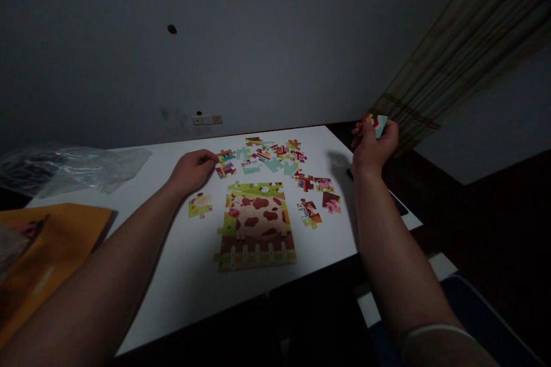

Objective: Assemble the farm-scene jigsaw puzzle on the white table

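Gripping a puzzle piece [381,126] between thumb and fingers, the right hand [375,144] is raised at the right side of the white table [185,266]. The left hand [193,172] rests on the tabletop, fingers loosely curled, tips at the edge of a loose piece [226,170]; from where I stand, I cannot tell whether it grasps that piece. The joined cow picture [260,221] lies flat between the forearms, near the front edge.
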Demonstrator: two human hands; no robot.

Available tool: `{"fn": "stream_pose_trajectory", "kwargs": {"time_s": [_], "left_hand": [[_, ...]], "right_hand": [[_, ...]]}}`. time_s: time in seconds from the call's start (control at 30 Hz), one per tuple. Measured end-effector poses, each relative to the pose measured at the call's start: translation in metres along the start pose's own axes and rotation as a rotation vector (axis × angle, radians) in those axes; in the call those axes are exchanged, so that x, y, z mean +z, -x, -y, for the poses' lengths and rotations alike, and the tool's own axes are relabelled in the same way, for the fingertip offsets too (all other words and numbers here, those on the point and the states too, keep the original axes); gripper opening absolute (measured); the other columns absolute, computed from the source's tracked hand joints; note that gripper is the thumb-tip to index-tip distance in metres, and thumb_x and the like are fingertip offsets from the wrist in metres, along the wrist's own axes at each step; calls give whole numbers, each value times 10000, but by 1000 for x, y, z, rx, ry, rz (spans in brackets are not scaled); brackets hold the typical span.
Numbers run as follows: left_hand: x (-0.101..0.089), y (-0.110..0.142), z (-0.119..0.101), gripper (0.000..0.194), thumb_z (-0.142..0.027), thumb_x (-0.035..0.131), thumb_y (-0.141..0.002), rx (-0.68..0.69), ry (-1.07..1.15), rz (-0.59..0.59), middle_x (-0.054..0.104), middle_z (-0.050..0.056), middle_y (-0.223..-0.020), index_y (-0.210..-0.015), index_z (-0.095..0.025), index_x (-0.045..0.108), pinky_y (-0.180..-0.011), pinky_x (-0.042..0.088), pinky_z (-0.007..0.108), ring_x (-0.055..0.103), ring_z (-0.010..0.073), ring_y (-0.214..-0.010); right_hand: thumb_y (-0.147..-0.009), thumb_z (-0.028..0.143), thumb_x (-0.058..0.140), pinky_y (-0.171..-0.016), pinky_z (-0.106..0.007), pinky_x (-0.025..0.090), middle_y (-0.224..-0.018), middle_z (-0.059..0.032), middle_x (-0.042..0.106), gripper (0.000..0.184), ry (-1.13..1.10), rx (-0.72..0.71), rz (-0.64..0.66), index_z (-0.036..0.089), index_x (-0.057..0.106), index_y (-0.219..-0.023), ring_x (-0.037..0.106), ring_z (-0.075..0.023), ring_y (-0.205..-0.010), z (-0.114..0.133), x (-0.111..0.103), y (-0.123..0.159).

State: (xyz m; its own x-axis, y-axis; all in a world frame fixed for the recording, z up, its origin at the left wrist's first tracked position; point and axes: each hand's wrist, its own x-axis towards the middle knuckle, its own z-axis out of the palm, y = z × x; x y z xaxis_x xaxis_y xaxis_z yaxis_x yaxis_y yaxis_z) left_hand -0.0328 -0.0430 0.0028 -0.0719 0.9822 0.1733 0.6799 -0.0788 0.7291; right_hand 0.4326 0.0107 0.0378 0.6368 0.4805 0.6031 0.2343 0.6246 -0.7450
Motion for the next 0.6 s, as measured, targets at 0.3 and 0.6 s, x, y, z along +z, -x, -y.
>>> {"fn": "stream_pose_trajectory", "kwargs": {"time_s": [0.3, 0.6], "left_hand": [[0, -1, 2, 357, -487, 662, -801, -1, -12, -4, 856, 88, -1002, -972, -235, 848, -882, 545, 410, 750, 304, -917], [0, -1, 3, 351, -483, 666, -808, 18, 3, 0, 856, 97, -1019, -974, -231, 845, -905, 546, 425, 742, 304, -932]], "right_hand": [[-931, 494, 780, -408, -228, 367, -828, 33, 698, 309, 2, -3, 2, 302, 547, -993, 622, -152, -578, 0, 0, 0], [-961, 462, 778, -413, -225, 461, -851, 26, 721, 273, 12, 22, 3, 289, 578, -1028, 691, -158, -639, 0, -1, 0]]}}
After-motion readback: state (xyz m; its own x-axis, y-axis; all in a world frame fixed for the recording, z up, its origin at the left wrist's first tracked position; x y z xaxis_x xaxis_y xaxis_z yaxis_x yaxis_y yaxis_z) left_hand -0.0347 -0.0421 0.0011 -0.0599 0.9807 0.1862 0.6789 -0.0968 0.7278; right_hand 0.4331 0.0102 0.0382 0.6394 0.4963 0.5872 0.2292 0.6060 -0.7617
